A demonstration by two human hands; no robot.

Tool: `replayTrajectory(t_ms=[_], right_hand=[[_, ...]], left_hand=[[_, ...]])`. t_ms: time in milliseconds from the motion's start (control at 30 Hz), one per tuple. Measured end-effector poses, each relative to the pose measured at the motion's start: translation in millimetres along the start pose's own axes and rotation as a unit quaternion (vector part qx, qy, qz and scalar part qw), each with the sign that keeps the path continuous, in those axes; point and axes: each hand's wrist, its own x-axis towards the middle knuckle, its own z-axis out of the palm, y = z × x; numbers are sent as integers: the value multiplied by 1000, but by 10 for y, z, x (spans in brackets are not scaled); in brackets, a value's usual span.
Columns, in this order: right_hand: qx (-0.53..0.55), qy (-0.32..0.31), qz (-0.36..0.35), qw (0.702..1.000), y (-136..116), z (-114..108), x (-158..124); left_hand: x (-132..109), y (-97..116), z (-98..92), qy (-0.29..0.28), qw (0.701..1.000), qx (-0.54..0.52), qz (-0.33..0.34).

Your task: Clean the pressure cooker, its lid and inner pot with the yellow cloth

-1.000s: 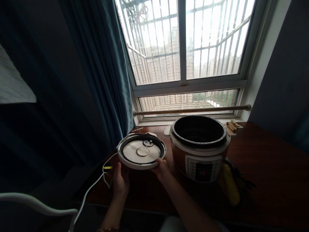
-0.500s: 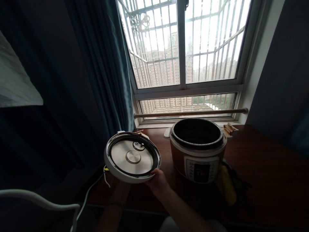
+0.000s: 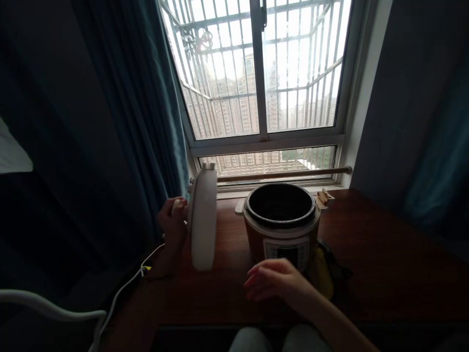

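My left hand (image 3: 173, 215) grips the handle on the outer side of the pressure cooker lid (image 3: 204, 220). The lid is turned nearly upright, edge towards me, so its metal inner face is mostly hidden. To its right stands the electric pressure cooker (image 3: 254, 239), uncovered, with the dark inner pot (image 3: 282, 205) inside it. My right hand (image 3: 273, 279) hovers in front of the cooker's control panel with fingers loosely bent and nothing in them. It partly covers the panel and is apart from the lid.
A yellow-and-black item (image 3: 322, 274) lies against the cooker's right side on the wooden table (image 3: 381, 254). Behind are a barred window (image 3: 264, 139) and a rail (image 3: 286, 175). A blue curtain (image 3: 146, 98) hangs at left, above a white cable (image 3: 126, 281).
My right hand has let go of the lid's rim and moved right. The lid has swung from facing me to edge-on, held in my left hand. The view has shifted right.
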Motion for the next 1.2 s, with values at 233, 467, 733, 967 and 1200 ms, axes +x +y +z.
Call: replayTrajectory(t_ms=[233,467,733,967,1200], right_hand=[[-355,244,-328,841,-1644,-885,-126],[-597,203,-312,711,-1964,-1510,-24],[-634,205,-261,698,-1920,-1951,34],[-680,194,-237,666,-1840,-1996,42],[-681,212,-216,666,-1860,-2118,124]], left_hand=[[60,881,843,-150,950,98,254],[-118,1251,1542,-246,889,144,357],[-268,1348,1876,-292,836,183,426],[-266,1266,2019,-310,819,184,446],[-194,1234,2146,-313,813,186,454]])
